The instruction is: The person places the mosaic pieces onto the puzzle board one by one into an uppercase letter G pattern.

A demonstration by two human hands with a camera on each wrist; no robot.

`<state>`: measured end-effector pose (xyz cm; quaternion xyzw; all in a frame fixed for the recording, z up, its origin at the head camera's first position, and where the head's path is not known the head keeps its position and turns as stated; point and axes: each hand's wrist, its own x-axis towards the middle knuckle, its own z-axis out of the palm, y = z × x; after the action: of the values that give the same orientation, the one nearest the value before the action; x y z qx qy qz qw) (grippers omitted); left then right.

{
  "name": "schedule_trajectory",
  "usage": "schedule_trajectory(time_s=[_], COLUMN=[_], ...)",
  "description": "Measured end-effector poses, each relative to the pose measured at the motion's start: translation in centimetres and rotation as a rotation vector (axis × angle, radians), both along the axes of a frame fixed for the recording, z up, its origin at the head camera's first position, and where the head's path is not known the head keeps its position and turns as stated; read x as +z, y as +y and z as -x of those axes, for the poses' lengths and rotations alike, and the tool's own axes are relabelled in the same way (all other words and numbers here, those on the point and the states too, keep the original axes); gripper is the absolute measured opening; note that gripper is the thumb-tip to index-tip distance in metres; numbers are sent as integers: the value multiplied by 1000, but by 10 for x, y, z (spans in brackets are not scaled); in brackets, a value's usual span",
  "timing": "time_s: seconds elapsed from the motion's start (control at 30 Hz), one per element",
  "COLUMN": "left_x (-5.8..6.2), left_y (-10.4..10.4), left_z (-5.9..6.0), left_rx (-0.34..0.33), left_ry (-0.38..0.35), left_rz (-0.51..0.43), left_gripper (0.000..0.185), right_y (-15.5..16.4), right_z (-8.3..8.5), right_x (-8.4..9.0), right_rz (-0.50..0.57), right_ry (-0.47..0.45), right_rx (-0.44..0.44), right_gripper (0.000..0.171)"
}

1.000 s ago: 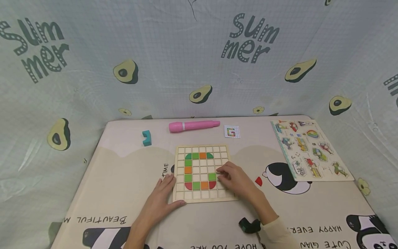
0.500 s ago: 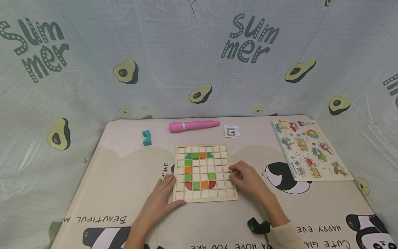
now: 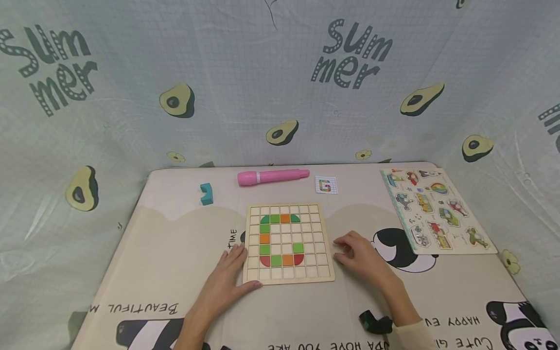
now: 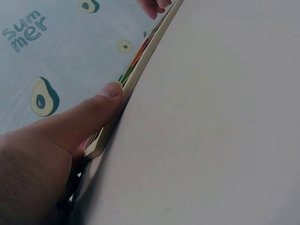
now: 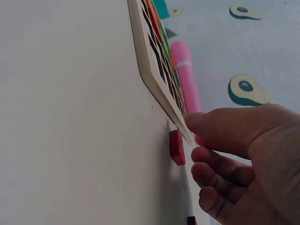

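While the left hand [image 3: 227, 282] lies flat, fingers spread against the wooden grid board [image 3: 286, 243]'s left edge, the right hand [image 3: 360, 255], loosely curled and holding nothing, hovers just right of the board near a red tile [image 5: 177, 147]. The coloured G looks mostly laid, judging by the pattern card [image 3: 326, 185] beyond the board. Bare mat lies right of the board.

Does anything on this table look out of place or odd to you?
One thing: a small red piece lies loose on the table mat beside the wooden grid board, not in a cell; in the head view the right hand hides it. A teal block also sits alone near the far edge. Nothing looks spilled or broken.
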<state>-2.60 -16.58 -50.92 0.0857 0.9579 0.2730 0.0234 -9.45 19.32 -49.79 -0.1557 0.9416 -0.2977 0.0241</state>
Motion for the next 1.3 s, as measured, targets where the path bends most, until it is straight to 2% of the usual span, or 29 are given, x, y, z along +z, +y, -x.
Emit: schedule_trajectory(time_s=[0.27,0.4,0.67,0.93,1.3], left_x=[0,-1,-3,-3,-4], left_y=[0,0,-1,-2,-2], left_z=[0,0,0,0,0], left_rx=[4,3,2,-3,-3], left_ry=[-2,-1,15,30,28], left_rz=[-1,1,0,1,6], left_gripper=[94,94,94,95,95], right_y=[5,6,8,5,-9], right_z=[-5,-5,-5,-2,9], right_x=[0,-1,-1,1,11], right_rz=[-56,-62,-25,-6,51], right_ry=[-37,-22,-34,-33,32], right_rx=[22,34,59,46,76], right_gripper=[29,27,23,16,17])
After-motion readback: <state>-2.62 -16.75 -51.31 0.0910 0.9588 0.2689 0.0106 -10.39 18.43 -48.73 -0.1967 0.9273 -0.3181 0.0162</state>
